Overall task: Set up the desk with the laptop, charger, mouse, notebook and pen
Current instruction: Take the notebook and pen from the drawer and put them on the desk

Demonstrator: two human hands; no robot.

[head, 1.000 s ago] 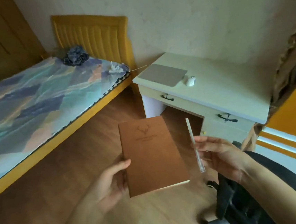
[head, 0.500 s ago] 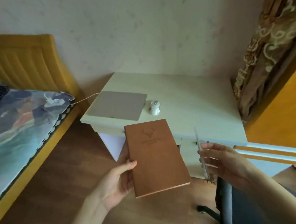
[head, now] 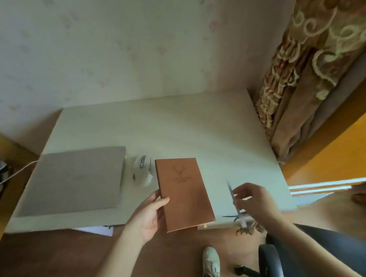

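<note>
Notebook: just right of the mouse; left hand fingers clamped on its edge; could knock the mouse.
Pen: right of notebook; right hand fingers pinch it loosely; may slip to the floor.

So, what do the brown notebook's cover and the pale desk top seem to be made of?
The brown rectangular notebook has a matte cover with a stamped deer emblem, so probably leather or an imitation. The pale rectangular desk top is smooth with faint grain, so likely laminated board, though I am not certain.
</note>
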